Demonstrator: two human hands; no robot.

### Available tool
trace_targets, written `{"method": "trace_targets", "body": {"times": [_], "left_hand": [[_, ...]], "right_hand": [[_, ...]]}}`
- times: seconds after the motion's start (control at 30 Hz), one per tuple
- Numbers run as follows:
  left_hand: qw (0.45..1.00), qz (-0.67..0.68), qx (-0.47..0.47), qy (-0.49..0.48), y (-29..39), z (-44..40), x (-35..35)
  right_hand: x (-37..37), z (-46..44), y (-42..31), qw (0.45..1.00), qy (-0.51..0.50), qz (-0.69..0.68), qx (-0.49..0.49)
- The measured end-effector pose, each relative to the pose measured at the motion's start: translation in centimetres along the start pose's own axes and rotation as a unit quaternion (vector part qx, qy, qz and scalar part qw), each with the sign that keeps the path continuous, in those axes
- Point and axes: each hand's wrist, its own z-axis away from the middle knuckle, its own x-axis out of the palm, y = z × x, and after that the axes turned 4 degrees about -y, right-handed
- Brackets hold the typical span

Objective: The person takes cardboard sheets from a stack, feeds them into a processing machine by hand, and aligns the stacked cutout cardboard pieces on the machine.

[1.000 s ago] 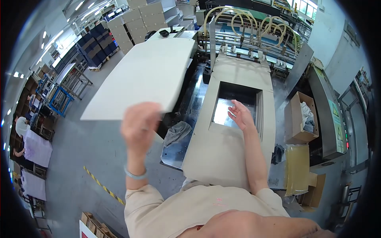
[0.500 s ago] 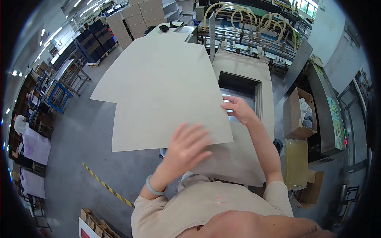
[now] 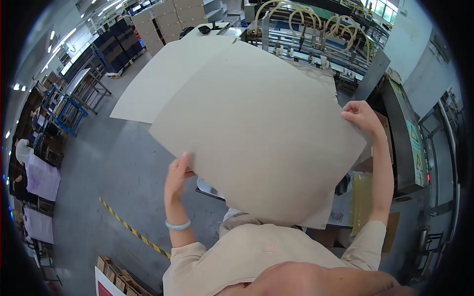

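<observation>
- Sheet (image 3: 256,118) spans between your hands.
- Your left hand (image 3: 177,176), raised, clamps its near-left edge.
- Your right hand (image 3: 364,117), bent inward, pinches its right edge.

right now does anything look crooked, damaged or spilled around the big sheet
The large sheet looks askew: it is turned at an angle to the machine ahead, between the left hand and the right hand. That may just be handling. I see no spill or clear damage.
</observation>
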Motion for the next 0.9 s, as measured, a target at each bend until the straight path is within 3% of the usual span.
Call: {"method": "trace_targets", "body": {"times": [0.03, 0.1, 0.13, 0.27, 0.43, 0.63, 0.77, 0.9], "left_hand": [[1.000, 0.001, -0.001, -0.005, -0.6, -0.3, 1.3], [0.975, 0.222, 0.031, -0.010, -1.6, -0.8, 4.5], [0.975, 0.222, 0.029, -0.014, -2.0, -1.2, 5.4], [0.999, 0.007, 0.052, 0.011, -3.5, -2.8, 8.1], [0.996, -0.001, -0.020, -0.082, -4.0, -3.1, 9.9], [0.991, 0.037, -0.070, -0.108, -4.9, -3.4, 12.5], [0.993, 0.089, -0.043, -0.072, -5.6, -4.9, 14.7], [0.988, 0.135, -0.051, -0.060, -5.9, -7.1, 17.0]], "right_hand": [[-0.3, -0.6, 2.0, 1.000, 0.016, 0.019, 0.013], [-0.5, -1.4, 4.8, 0.996, 0.050, 0.056, 0.038], [-0.5, -1.4, 5.4, 0.996, 0.053, 0.057, 0.041], [-0.7, -1.2, 7.2, 0.982, 0.098, 0.151, 0.060], [-0.2, -1.6, 9.8, 0.952, 0.148, 0.255, 0.081], [-0.4, -2.1, 9.5, 0.942, 0.177, 0.262, 0.112], [-1.1, -3.4, 9.1, 0.878, 0.295, 0.378, 0.003], [1.2, -2.8, 5.4, 0.851, 0.367, 0.368, -0.076]]}}
